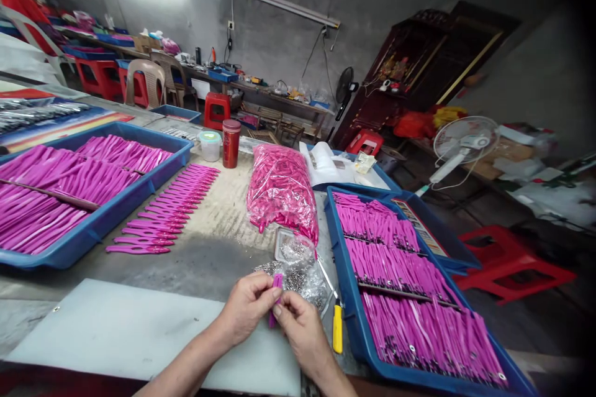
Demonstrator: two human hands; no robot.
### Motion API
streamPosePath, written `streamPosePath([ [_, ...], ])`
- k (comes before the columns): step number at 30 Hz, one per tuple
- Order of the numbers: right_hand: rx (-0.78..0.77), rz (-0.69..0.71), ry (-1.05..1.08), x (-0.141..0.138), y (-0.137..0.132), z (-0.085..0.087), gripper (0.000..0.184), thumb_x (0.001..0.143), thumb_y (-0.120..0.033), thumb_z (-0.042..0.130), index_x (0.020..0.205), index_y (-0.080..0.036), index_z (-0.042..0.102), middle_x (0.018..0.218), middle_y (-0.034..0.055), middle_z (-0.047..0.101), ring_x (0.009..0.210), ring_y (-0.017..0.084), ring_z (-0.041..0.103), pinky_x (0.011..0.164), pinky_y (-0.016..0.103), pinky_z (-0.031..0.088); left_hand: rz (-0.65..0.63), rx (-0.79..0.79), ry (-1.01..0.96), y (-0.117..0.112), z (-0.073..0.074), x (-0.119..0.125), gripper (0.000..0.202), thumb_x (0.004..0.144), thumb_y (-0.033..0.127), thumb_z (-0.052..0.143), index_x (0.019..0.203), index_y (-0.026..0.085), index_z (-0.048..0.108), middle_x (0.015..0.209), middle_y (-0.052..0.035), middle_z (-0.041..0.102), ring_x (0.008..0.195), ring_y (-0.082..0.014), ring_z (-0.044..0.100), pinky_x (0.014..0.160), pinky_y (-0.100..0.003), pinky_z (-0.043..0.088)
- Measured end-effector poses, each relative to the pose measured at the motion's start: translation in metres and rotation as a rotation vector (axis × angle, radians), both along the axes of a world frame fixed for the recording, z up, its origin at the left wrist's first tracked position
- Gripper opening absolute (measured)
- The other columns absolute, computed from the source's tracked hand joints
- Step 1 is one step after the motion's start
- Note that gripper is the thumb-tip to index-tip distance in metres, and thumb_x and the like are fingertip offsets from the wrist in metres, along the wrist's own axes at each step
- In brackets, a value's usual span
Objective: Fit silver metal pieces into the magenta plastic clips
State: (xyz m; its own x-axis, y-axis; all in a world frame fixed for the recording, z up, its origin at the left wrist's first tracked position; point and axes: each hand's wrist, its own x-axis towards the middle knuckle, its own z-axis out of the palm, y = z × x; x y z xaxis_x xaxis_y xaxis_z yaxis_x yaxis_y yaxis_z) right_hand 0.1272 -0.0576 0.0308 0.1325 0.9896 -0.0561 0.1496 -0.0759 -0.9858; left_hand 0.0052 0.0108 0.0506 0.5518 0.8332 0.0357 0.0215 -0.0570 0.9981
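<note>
A slim magenta plastic handle piece (277, 281) is held upright between my two hands, above the front of the table. My left hand (246, 305) pinches it from the left with thumb and forefinger. From the right, the fingertips of my right hand (302, 326) close on its lower part; the fingers cover much of the piece. Just beyond the hands lies a clear plastic bag of small metal parts (305, 278), loosely opened. To the right of my right hand rests a screwdriver with a yellow handle (338, 327). A pale board (130, 328) lies under my forearms.
Magenta pieces fill a blue tray (105, 227) at left and another blue tray (347, 285) at right. A row of similar pieces (162, 207) lies on the table. Beyond stand a bag of pink parts (282, 189), a red tumbler (231, 145) and a lidded tub (210, 147).
</note>
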Motion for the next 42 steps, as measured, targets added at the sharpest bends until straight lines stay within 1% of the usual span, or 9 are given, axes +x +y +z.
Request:
streamPosePath([
  [3, 0.061, 0.000, -0.057, 0.000, 0.005, -0.004, 0.027, 0.080, -0.040, 0.052, 0.064, -0.019, 0.050, 0.058, -0.0046, 0.045, 0.055, 0.010, 0.041, 0.051, 0.021, 0.032, -0.019, 0.211, 0.048, 0.005, -0.002, -0.002, 0.033, 0.079, 0.036, 0.048, 0.051, 0.018, 0.049, 0.056, 0.0019, 0.042, 0.060, -0.0131, 0.041, 0.057, -0.023, 0.033],
  [5, 0.085, -0.001, -0.088, 0.000, 0.007, -0.006, 0.025, 0.081, -0.038, 0.052, 0.065, -0.019, 0.051, 0.059, -0.0037, 0.049, 0.058, 0.011, 0.045, 0.054, 0.021, 0.035, -0.027, 0.255, 0.057, 0.007, -0.005, -0.002, 0.033, 0.080, 0.034, 0.046, 0.051, 0.018, 0.048, 0.057, 0.0016, 0.042, 0.059, -0.0130, 0.042, 0.057, -0.023, 0.033],
  [14, 0.099, 0.004, -0.205, 0.000, 0.004, -0.007, 0.021, 0.082, -0.033, 0.050, 0.069, -0.018, 0.057, 0.059, -0.0028, 0.053, 0.056, 0.012, 0.046, 0.053, 0.022, 0.034, -0.038, 0.323, 0.075, 0.005, -0.009, -0.003, 0.032, 0.082, 0.032, 0.046, 0.053, 0.019, 0.048, 0.058, 0.0010, 0.042, 0.061, -0.0136, 0.042, 0.057, -0.024, 0.033],
  [18, 0.104, 0.003, -0.260, 0.000, 0.004, -0.008, 0.024, 0.083, -0.034, 0.049, 0.067, -0.019, 0.057, 0.058, -0.0033, 0.052, 0.054, 0.011, 0.044, 0.052, 0.022, 0.033, -0.048, 0.346, 0.077, 0.004, -0.013, -0.004, 0.031, 0.083, 0.031, 0.045, 0.054, 0.019, 0.049, 0.058, 0.0008, 0.044, 0.060, -0.0136, 0.043, 0.057, -0.024, 0.033],
  [22, 0.122, 0.018, -0.312, 0.000, 0.003, -0.010, 0.026, 0.085, -0.035, 0.048, 0.067, -0.018, 0.058, 0.059, -0.0029, 0.052, 0.058, 0.012, 0.046, 0.054, 0.023, 0.033, -0.047, 0.363, 0.075, 0.003, -0.015, -0.005, 0.031, 0.083, 0.027, 0.046, 0.054, 0.018, 0.049, 0.059, 0.0008, 0.045, 0.060, -0.0133, 0.044, 0.057, -0.024, 0.034],
  [28, 0.112, 0.015, -0.327, 0.001, 0.001, -0.014, 0.025, 0.085, -0.034, 0.048, 0.068, -0.018, 0.057, 0.060, -0.0027, 0.053, 0.058, 0.012, 0.047, 0.053, 0.022, 0.032, -0.054, 0.389, 0.082, 0.001, -0.018, -0.005, 0.031, 0.085, 0.026, 0.045, 0.056, 0.018, 0.050, 0.059, 0.0014, 0.044, 0.059, -0.0125, 0.043, 0.056, -0.023, 0.033],
  [33, 0.122, 0.014, -0.314, 0.000, 0.000, -0.014, 0.025, 0.086, -0.034, 0.047, 0.071, -0.018, 0.059, 0.062, -0.0021, 0.056, 0.059, 0.012, 0.049, 0.054, 0.022, 0.034, -0.051, 0.409, 0.084, 0.001, -0.018, -0.005, 0.031, 0.084, 0.025, 0.045, 0.054, 0.018, 0.047, 0.058, 0.0018, 0.042, 0.058, -0.0124, 0.043, 0.056, -0.023, 0.032],
  [37, 0.129, 0.014, -0.333, 0.000, -0.001, -0.015, 0.025, 0.086, -0.033, 0.046, 0.069, -0.019, 0.057, 0.060, -0.0024, 0.055, 0.057, 0.012, 0.048, 0.053, 0.022, 0.032, -0.040, 0.410, 0.086, 0.000, -0.019, -0.005, 0.030, 0.084, 0.024, 0.045, 0.054, 0.018, 0.047, 0.058, 0.0018, 0.043, 0.058, -0.0123, 0.043, 0.056, -0.022, 0.032],
  [42, 0.119, 0.014, -0.319, 0.001, 0.000, -0.018, 0.028, 0.085, -0.037, 0.046, 0.068, -0.018, 0.055, 0.060, -0.0022, 0.052, 0.057, 0.012, 0.046, 0.054, 0.023, 0.032, -0.040, 0.399, 0.080, -0.002, -0.021, -0.005, 0.029, 0.084, 0.024, 0.044, 0.056, 0.017, 0.049, 0.059, 0.0020, 0.042, 0.059, -0.0121, 0.042, 0.056, -0.022, 0.031],
])
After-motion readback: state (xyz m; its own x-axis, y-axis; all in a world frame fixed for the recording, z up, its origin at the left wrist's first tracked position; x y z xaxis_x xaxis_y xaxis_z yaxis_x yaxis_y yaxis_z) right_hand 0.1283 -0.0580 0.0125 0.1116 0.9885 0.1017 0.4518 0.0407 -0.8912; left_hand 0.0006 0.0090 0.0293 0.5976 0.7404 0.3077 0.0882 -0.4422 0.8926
